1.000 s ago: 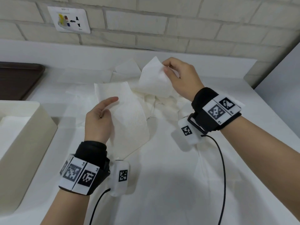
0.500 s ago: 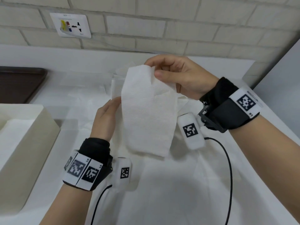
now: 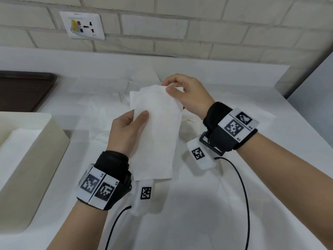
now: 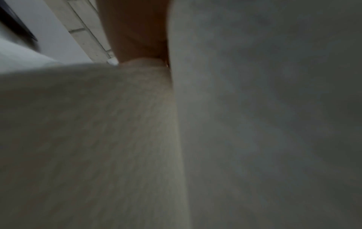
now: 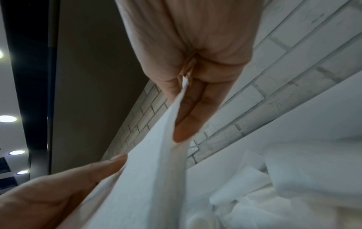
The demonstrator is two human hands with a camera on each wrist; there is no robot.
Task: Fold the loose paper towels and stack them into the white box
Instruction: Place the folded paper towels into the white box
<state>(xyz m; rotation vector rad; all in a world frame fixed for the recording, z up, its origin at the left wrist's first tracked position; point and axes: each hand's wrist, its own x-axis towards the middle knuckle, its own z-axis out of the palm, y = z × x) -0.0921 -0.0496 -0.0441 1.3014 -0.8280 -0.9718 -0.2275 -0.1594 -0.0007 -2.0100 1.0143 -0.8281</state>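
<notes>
A white paper towel (image 3: 155, 130) hangs folded lengthwise in the air between both hands. My right hand (image 3: 182, 91) pinches its top corner between thumb and fingers; the right wrist view shows that hand (image 5: 186, 86) with the towel (image 5: 149, 178) running down from the pinch. My left hand (image 3: 133, 123) holds the towel's left edge, thumb on the front. In the left wrist view the towel (image 4: 254, 124) fills nearly the whole picture. The white box (image 3: 36, 152) stands at the left with folded towels (image 3: 18, 141) inside.
A heap of loose paper towels (image 3: 122, 98) lies on the white table (image 3: 234, 204) behind the hands. A dark brown tray (image 3: 21, 91) sits at the back left. A brick wall (image 3: 198, 26) with a socket plate (image 3: 82, 24) closes the back.
The right hand lifted a towel from the heap and brought it over the left hand's sheet. The left hand now grips the left edge, and the towel hangs folded between both hands.
</notes>
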